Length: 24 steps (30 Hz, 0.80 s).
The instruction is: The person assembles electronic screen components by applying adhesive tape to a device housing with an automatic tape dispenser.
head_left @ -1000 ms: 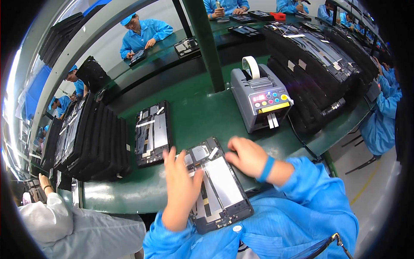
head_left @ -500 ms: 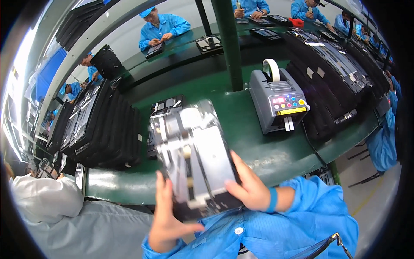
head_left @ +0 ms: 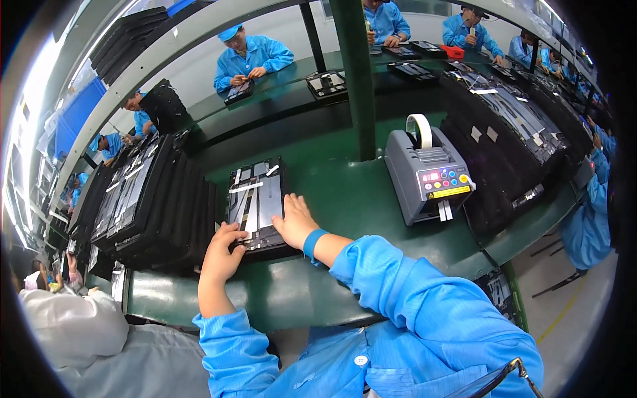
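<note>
A flat black-framed electronic panel (head_left: 270, 194) with silver plates and pale strips lies on the green table in front of me. My left hand (head_left: 223, 255) is at its near left corner, with bent fingers and thumb closed on the edge. Along its right side rests my right hand (head_left: 296, 223), fingers stretched out and thumb touching the frame. Whatever lies under the panel is hidden. To the right stands a grey tape dispenser (head_left: 424, 166) with a roll of white tape on top and a short strip sticking out in front.
Tall stacks of black trays stand at left (head_left: 142, 212) and right (head_left: 507, 146), the upper ones bearing similar panels. A green post (head_left: 355, 79) rises behind the table (head_left: 371, 265). Co-workers in blue sit across; a person's pale sleeve (head_left: 73, 325) is close at my left.
The panel, held tilted above the table near my body before, now lies flat farther forward and left. Both hands have moved forward with it, and the right hand's fingers have straightened along its side.
</note>
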Available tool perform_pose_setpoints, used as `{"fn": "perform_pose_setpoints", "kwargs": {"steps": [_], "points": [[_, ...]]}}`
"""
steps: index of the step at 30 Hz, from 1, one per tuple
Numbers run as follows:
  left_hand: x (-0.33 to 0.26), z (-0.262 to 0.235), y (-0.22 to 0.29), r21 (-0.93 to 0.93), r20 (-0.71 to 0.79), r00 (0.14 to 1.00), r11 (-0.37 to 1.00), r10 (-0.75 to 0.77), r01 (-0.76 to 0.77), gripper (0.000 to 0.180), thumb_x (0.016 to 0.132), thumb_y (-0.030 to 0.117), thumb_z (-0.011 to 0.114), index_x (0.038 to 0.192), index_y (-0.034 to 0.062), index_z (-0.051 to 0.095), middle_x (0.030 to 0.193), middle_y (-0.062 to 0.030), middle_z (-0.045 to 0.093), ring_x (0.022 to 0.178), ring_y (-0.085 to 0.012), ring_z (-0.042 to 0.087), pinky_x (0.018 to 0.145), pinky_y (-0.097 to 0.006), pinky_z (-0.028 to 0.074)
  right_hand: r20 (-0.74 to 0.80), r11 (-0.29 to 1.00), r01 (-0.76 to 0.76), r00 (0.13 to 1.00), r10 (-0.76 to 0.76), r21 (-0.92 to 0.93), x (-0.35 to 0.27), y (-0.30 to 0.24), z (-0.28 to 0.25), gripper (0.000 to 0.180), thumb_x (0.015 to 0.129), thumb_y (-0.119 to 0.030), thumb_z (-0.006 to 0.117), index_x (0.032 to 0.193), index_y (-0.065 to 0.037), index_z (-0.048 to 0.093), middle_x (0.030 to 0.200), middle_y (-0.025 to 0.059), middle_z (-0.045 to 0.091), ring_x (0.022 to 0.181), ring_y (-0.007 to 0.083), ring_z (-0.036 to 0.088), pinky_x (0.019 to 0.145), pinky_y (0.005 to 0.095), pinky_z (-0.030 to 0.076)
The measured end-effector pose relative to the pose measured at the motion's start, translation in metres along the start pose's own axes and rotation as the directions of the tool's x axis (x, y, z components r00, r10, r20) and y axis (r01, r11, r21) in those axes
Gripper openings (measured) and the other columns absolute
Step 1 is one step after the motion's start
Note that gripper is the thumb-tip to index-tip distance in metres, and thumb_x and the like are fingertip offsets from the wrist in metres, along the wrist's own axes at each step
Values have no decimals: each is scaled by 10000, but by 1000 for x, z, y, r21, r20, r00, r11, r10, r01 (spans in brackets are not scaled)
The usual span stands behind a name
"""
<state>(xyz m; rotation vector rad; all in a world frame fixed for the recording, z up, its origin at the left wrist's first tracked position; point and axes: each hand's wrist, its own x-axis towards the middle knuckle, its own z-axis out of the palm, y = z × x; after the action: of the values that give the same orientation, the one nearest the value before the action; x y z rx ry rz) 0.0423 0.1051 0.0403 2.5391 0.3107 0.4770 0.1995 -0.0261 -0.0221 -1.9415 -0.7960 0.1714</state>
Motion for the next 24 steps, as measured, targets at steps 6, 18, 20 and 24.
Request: {"fn": "perform_pose_setpoints", "kwargs": {"steps": [6, 18, 20, 24], "points": [[3, 24, 88, 325, -141, 965, 931, 222, -166, 324, 733, -27, 580, 1041, 50, 644, 1166, -173, 565, 1196, -353, 483, 1006, -433, 384, 284, 979, 200, 942, -179, -48, -83, -30, -106, 659, 889, -370, 544, 1364, 41, 343, 1427, 305, 281, 1355, 412, 252, 1099, 447, 260], [14, 119, 266, -687, 323, 672, 654, 666, -318, 393, 785, 31, 631, 1173, 4, 567, 1143, -137, 580, 1087, -251, 564, 887, -355, 474, -974, 978, 172, 174, -147, -117, -250, 38, -369, 217, 881, -64, 541, 1093, -20, 543, 1065, 76, 555, 969, 149, 521, 882, 315, 409], [24, 154, 282, -843, 459, 646, 528, 609, 101, 513, 860, 76, 605, 1329, 5, 409, 1251, -126, 509, 1185, -219, 488, 986, -353, 404, -932, 975, 9, 293, -214, -221, -248, 81, -408, 254, 950, -220, 505, 1111, -27, 536, 1067, 63, 555, 925, 122, 513, 837, 294, 411], [45, 202, 336, -755, 648, 638, 461, 416, 466, 653, 914, 254, 575, 1405, -35, 256, 1388, -169, 366, 1281, -250, 392, 1064, -355, 334, -815, 932, -137, 454, 360, 335, -240, 147, -419, 570, 959, -530, 363, 1268, -63, 472, 1151, 76, 558, 1038, 205, 520, 915, 324, 386]]}}
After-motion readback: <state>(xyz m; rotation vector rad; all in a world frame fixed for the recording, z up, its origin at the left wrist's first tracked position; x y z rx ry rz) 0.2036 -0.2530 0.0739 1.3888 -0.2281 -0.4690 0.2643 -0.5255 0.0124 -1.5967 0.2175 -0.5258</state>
